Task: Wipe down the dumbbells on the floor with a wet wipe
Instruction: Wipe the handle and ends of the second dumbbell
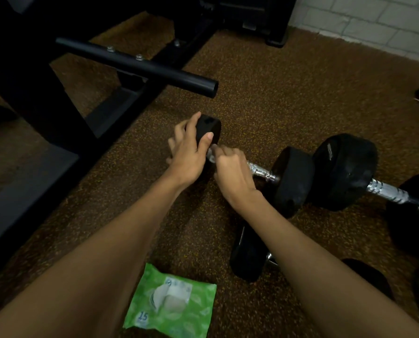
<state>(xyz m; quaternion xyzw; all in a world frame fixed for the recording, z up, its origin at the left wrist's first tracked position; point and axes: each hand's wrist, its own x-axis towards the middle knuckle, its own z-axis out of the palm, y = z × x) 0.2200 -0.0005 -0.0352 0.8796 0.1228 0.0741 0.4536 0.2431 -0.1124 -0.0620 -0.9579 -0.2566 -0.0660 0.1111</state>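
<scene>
A black dumbbell (293, 176) with a chrome handle lies on the speckled brown floor in the middle of the view. My left hand (191, 152) grips its left head (209, 129). My right hand (232, 174) is closed around the handle just beside that head, with a bit of white wet wipe (211, 156) showing under the fingers. A second dumbbell (345, 172) lies to the right, end to end with the first. A third dumbbell (247, 254) lies partly hidden under my right forearm.
A green pack of wet wipes (171, 301) lies on the floor near me, its flap open. A black bench frame with a protruding tube (140, 67) stands at the left. A white brick wall (374, 18) is at the far right. More dark weights (413, 215) sit at the right edge.
</scene>
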